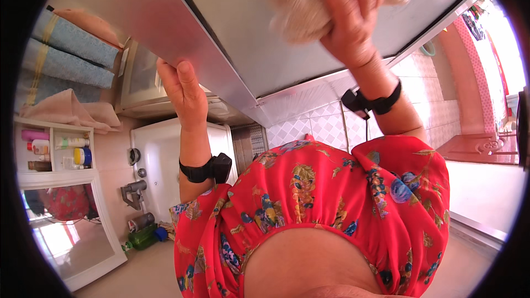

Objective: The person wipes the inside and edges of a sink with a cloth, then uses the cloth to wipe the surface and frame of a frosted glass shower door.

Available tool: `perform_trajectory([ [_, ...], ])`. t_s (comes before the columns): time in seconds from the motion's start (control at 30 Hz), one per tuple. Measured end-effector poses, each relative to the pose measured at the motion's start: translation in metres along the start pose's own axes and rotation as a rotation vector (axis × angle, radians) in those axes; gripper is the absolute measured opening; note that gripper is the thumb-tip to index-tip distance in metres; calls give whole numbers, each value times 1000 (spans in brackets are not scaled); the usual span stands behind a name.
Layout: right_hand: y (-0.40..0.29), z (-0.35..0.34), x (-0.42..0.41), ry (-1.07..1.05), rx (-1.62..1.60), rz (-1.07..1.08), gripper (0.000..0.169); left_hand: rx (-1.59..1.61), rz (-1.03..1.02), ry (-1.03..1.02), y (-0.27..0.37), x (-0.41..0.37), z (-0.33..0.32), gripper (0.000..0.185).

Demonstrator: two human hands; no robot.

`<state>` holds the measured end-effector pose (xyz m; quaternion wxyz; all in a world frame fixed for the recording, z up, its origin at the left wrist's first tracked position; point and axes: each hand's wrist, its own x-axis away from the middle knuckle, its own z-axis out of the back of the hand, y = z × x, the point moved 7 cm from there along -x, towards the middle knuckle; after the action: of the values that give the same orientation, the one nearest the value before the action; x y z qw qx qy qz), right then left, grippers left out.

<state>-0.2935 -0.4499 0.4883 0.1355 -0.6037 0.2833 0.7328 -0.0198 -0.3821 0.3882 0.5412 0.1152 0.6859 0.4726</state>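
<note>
My right hand (352,16), at the top, presses a beige cloth (302,8) against a large grey glass-like panel (256,54). The cloth is blurred, and its far part runs near the picture's top. My left hand (184,91) touches the lower edge of a silvery metal-like strip (178,20) along the panel's left side, thumb raised and some fingers hidden behind that edge. Both wrists wear black straps with small black devices. Whether the panel is a door or a fixed surface, I cannot tell.
At the left are a sink (165,161) with a tap (134,192), a mirror cabinet (78,231) with toiletries on its shelves, a green bottle (143,238) and folded blue towels (74,49). Patterned tiles (327,120) cover the floor beyond the panel. A reddish wooden piece (476,149) stands at the right.
</note>
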Motion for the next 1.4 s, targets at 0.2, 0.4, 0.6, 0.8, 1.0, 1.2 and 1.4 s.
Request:
perform_trajectory([
  [0.2, -43, -26, 118, -391, -284, 133, 51, 3, -59, 42, -3, -6, -6, 57],
  [0.4, -44, -33, 204, -625, -410, 230, 37, -32, -102, 97, -9, -5, -4, 54],
  [0.6, 5, -7, 90, -339, -188, 221, 37, -49, -118, 163, -12, -4, -6, 52],
  [0.8, 94, 36, -1, 199, 133, 56, 57, -86, -151, 165, -18, -3, -4, 51],
  [1.0, 49, 26, 59, 100, 47, -71, 53, -42, -220, 198, -15, 4, -7, 57],
  [1.2, -7, 1, 154, -409, -166, 13, 42, -71, -225, 183, -18, -5, -2, 71],
  [1.4, 18, 16, 186, -485, -100, -203, 44, -63, -147, 159, -35, -14, 2, 72],
])
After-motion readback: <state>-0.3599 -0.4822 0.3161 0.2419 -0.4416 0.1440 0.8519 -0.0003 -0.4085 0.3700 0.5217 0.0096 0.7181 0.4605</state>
